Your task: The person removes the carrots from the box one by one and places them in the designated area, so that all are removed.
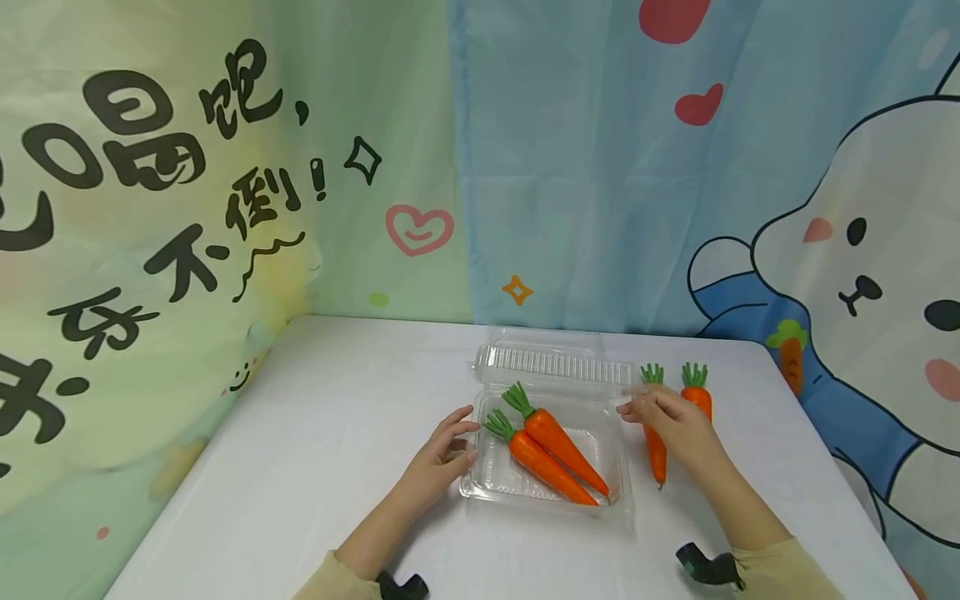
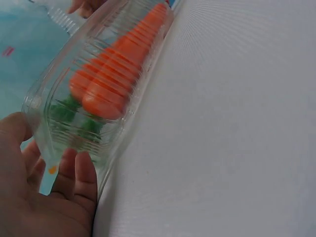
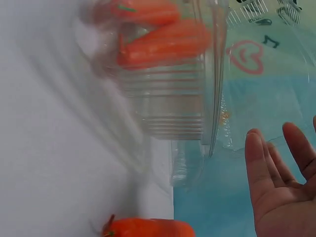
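A clear plastic clamshell box (image 1: 491, 479) lies on the white table with its ribbed lid (image 1: 555, 363) folded back. Two toy carrots with green tops, an upper one (image 1: 564, 448) and a lower one (image 1: 551, 472), lie side by side in it, slanting. My left hand (image 1: 441, 457) is at the box's left side, fingertips right at the wall with loosely bent fingers (image 2: 85, 180). Beyond the right rim, my right hand (image 1: 678, 423) hovers with fingers (image 3: 256, 158) apart and nothing held. Partly behind it are two more carrots, one nearer the box (image 1: 657, 460) and one farther right (image 1: 697, 398).
The white table (image 1: 337, 400) ends at the back against a printed curtain (image 1: 570, 167) with a cartoon bear and lettering. A black wrist strap piece (image 1: 705, 567) sits by the right sleeve (image 1: 783, 573), another (image 1: 403, 587) by the left sleeve.
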Available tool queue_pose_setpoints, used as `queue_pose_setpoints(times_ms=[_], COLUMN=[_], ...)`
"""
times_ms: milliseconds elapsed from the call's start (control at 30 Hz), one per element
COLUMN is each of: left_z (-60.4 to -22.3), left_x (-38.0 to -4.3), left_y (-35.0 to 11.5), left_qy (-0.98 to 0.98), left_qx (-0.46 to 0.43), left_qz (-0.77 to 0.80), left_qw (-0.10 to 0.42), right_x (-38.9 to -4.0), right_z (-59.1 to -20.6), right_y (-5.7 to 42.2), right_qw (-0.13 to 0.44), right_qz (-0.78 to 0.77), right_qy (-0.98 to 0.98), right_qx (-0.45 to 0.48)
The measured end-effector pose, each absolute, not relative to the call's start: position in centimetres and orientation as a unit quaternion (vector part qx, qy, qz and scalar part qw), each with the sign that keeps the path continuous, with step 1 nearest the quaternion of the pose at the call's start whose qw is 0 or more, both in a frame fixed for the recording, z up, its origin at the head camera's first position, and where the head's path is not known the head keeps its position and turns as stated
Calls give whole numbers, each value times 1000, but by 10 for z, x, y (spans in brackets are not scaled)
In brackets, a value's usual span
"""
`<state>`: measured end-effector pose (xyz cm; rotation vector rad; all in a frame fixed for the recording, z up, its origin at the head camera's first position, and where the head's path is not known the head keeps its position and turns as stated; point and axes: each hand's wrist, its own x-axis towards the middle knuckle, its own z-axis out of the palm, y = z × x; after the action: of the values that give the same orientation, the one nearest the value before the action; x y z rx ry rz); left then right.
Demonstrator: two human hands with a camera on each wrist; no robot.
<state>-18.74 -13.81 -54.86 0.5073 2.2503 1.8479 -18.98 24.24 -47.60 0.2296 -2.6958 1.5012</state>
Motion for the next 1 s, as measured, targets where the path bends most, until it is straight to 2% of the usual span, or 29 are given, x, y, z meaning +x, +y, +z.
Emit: queue_pose_setpoints(times_ms=[167,433,700,1000], left_z=[-549,-550,-550,-549], left_x=[-188,-190,-188,-188], left_y=[-139,-139,-140,-141], left_qy=[762,766,764,764], left_qx=[179,186,190,195], left_qz=[615,608,609,608], left_qw=[96,95,96,95], right_x=[-205,-240,-279,-296], right_z=[-472,-466,-481,-493], right_y=[246,250,247,240], right_qw=[2,-61,-95,-130], right_qz=[520,511,492,490], right_qy=[-850,-857,-865,-862], right_qx=[82,41,18,11])
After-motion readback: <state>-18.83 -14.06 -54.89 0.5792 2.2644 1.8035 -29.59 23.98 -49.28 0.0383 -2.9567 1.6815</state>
